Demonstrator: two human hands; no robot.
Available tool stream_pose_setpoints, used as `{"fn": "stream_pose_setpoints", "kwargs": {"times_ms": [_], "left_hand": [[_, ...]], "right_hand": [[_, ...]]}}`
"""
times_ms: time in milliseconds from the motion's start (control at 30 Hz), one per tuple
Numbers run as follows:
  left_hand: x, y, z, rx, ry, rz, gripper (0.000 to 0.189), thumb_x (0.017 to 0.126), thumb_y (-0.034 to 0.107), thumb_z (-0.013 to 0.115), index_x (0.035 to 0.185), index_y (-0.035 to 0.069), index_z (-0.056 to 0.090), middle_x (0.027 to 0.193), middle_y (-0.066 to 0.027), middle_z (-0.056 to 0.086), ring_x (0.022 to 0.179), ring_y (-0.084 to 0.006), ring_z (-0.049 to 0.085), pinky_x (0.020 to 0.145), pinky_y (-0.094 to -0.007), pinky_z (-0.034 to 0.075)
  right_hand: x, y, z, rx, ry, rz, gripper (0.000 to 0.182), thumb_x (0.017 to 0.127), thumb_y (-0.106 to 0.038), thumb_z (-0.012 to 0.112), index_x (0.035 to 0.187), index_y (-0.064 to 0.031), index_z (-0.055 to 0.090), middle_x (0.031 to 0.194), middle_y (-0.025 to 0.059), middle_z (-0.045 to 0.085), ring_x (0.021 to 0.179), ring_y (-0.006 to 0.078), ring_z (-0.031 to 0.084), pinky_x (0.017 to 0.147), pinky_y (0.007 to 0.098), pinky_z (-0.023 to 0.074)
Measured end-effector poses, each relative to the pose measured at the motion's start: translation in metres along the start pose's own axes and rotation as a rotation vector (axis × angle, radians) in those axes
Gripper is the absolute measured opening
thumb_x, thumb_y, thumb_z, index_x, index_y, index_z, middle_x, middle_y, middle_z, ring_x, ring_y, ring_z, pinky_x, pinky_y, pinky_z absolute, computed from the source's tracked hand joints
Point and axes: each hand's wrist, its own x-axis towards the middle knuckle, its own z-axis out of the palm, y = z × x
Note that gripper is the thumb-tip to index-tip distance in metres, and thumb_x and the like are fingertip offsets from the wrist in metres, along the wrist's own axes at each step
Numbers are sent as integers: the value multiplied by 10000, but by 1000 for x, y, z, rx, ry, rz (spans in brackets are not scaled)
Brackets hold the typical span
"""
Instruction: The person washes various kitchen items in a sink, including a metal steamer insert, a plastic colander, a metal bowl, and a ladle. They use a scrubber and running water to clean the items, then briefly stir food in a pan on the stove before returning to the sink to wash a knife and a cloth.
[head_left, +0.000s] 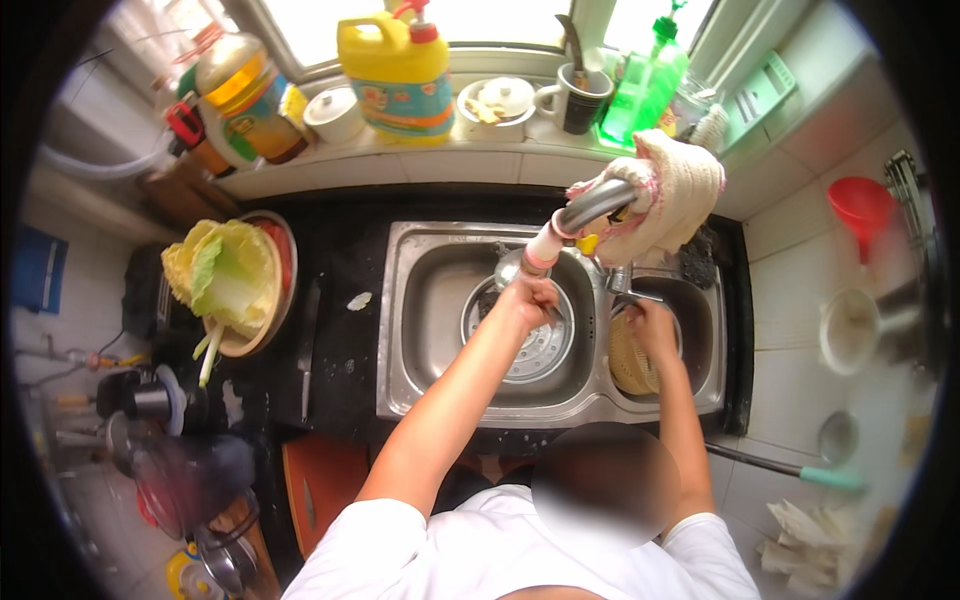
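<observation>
My left hand (531, 302), its fingers curled, is over the large steel basin (431, 322), just below the pink-and-white end of the faucet spout (544, 249). Whether it holds anything is hidden. Beneath it lies a round perforated metal tray (544, 349), and a small shiny metal dish (511, 266) sits behind. My right hand (649, 324) reaches into the smaller basin (697, 375), close to the faucet's lever (646, 295) and over a tan woven-looking basket (631, 361). Blur hides what its fingers touch.
A cream towel (686, 191) drapes the faucet. Left of the sink lie a knife (307, 360) and a bowl (264, 334) heaped with cabbage leaves (232, 274). A yellow jug (401, 82), a mug (581, 101) and a green pump bottle (643, 94) line the sill. Utensils hang right, including a red funnel (861, 210).
</observation>
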Motion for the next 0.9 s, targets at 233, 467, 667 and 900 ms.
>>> {"fn": "stream_pose_setpoints", "kwargs": {"times_ms": [233,467,667,900], "left_hand": [[-60,-9,-72,454,25,88,160,967,161,382,1011,51,489,653,31,440,499,-68,401,424,-187,353],[-93,1,-115,646,239,450,304,964,265,424,1227,122,478,1130,-72,560,921,-198,562,698,-370,520],[-133,1,-103,687,268,620,293,949,241,468,1213,119,498,1150,-70,549,1024,-245,541,765,-521,493],[-182,3,-94,865,32,452,259,959,194,429,1148,53,535,806,1,548,627,-91,479,550,-248,422]], "right_hand": [[31,17,-23,-122,-144,-144,261,689,34,490,867,-13,675,791,221,614,771,367,623,700,390,495],[8,-34,-25,137,-363,-254,234,717,26,574,918,-26,682,918,184,641,892,321,613,788,342,477],[-29,-119,18,78,-251,-431,169,724,-7,628,870,-67,689,886,117,565,836,290,535,733,359,439],[-14,-209,17,170,38,-710,245,695,76,570,885,-71,620,821,90,575,776,292,556,667,358,465]]}}
